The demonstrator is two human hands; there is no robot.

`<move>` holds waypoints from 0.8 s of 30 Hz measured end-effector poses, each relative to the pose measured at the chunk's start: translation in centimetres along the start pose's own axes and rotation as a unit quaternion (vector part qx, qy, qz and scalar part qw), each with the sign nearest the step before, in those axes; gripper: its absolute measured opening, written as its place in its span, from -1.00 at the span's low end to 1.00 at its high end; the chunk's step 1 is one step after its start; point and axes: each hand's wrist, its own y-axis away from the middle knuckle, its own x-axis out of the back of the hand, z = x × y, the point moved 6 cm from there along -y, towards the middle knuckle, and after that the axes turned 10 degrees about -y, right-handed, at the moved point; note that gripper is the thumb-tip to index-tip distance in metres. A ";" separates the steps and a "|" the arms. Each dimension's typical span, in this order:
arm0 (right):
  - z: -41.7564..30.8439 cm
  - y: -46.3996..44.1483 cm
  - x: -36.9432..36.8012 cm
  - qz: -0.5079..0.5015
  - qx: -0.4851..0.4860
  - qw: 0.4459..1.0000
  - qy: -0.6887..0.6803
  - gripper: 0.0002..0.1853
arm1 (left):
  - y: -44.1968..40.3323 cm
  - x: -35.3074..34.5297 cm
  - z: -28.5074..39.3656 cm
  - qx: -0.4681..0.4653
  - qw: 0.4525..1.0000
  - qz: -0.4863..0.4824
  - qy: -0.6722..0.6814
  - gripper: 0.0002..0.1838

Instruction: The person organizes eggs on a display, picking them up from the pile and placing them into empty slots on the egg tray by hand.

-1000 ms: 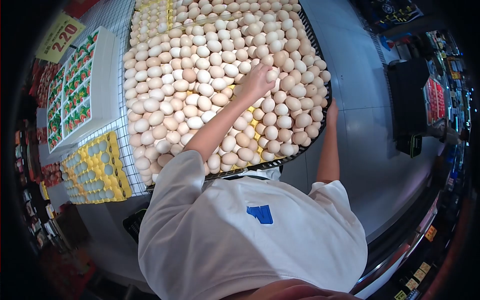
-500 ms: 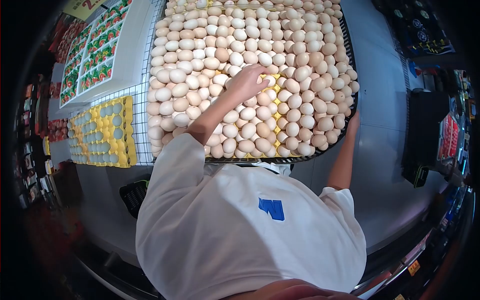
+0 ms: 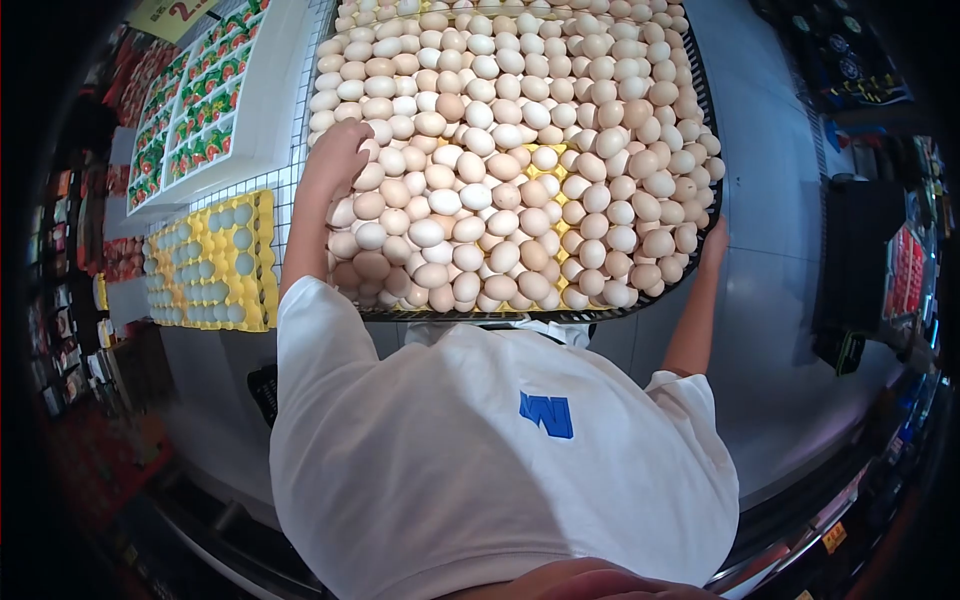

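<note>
My left hand (image 3: 340, 157) is at the left side of a large heap of brown and cream eggs (image 3: 444, 201). Its fingers curl round an egg (image 3: 369, 151), which they partly cover. Along the right side of the black basket (image 3: 712, 95), my right hand (image 3: 715, 245) touches the outside of the rim; its fingers are mostly hidden. A strip of yellow egg tray (image 3: 562, 215) shows between the eggs right of the middle, with a single egg (image 3: 545, 157) near its top end.
Left of the basket, a yellow tray (image 3: 262, 255) of pale bluish eggs lies by a white wire grid (image 3: 287, 185). Behind it stands a white box (image 3: 245, 135) of packs with red and green print. A yellow price sign (image 3: 165, 15) is at the upper left. Grey floor (image 3: 765, 290) lies to the right.
My left hand has moved left from the bare tray strip to the heap's left side. An egg that was at its fingers now sits by the strip. My right hand stays at the rim.
</note>
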 end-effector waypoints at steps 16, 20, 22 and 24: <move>1.0 -0.9 0.0 0.039 0.044 0.998 0.008 -0.36 | -2.1 0.1 -0.7 0.016 0.985 -0.114 0.128 -0.60; 1.5 -1.2 0.1 0.013 -0.001 1.000 0.006 -0.38 | -5.2 -1.4 8.4 -0.101 0.895 -0.189 0.390 -0.51; 0.2 -0.3 0.2 0.019 0.032 0.999 0.035 -0.38 | -6.7 -5.0 12.7 -0.119 0.825 -0.303 0.462 -0.51; 0.0 0.1 0.0 -0.004 0.013 1.000 0.005 -0.40 | -7.7 -6.5 17.5 -0.120 0.773 -0.310 0.541 -0.55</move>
